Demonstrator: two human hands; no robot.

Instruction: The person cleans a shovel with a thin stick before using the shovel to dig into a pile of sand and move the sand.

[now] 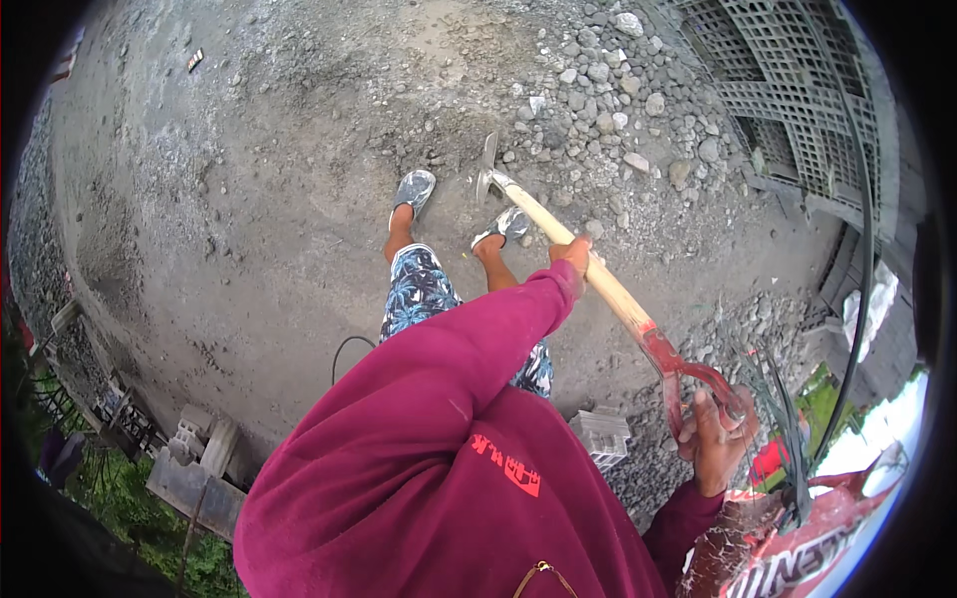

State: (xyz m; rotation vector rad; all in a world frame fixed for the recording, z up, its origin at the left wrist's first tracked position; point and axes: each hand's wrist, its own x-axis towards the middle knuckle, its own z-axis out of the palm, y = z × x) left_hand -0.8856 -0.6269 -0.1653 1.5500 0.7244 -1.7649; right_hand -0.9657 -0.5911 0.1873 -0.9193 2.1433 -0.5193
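A shovel (620,297) with a pale wooden shaft and a red D-shaped handle slants across the view. My left hand (572,256) is wrapped round the middle of its shaft. My right hand (718,439) is closed on the red handle at the near right end. The metal blade (486,171), seen nearly edge-on, is at the far end just beyond my feet, over grey gravelly ground (269,229). I cannot tell whether it touches the ground. No load shows on it.
Loose stones (608,90) spread at the far right, beside stacked plastic lattice crates (788,80). A pale block (601,437) stands near my right side. Concrete blocks (204,444) lie at the left. A dark cable (865,229) hangs at the right. My clogs (414,189) are close to the blade.
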